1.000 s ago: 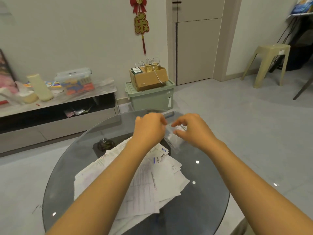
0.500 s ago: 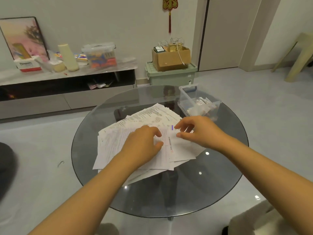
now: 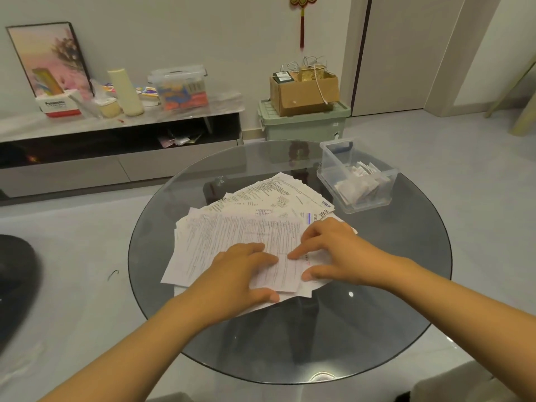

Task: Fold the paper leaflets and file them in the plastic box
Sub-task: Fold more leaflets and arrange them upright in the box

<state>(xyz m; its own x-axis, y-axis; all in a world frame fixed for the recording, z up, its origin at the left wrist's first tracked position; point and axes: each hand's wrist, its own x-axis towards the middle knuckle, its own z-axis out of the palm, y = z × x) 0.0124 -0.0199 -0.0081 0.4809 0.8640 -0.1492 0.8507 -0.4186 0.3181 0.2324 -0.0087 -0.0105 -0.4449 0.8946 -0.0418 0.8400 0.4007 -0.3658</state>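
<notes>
Bare glass counter (image 3: 362,329) lies free along the near and right rim; the fanned leaflets (image 3: 246,227) cover the middle; the plastic box (image 3: 358,177) blocks the far right.

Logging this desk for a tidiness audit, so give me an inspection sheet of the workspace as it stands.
Surface: round glass table, dark tinted.
Job's things: paper leaflets fanned out unfolded; clear plastic box at far right, folded papers inside.
Clutter: nothing seen on the table.
Grippers: left hand and right hand rest on the top leaflet, fingers flat.
Cables: wires in the cardboard box on a green bin.
Surroundings: low cabinet with containers, framed picture.
</notes>
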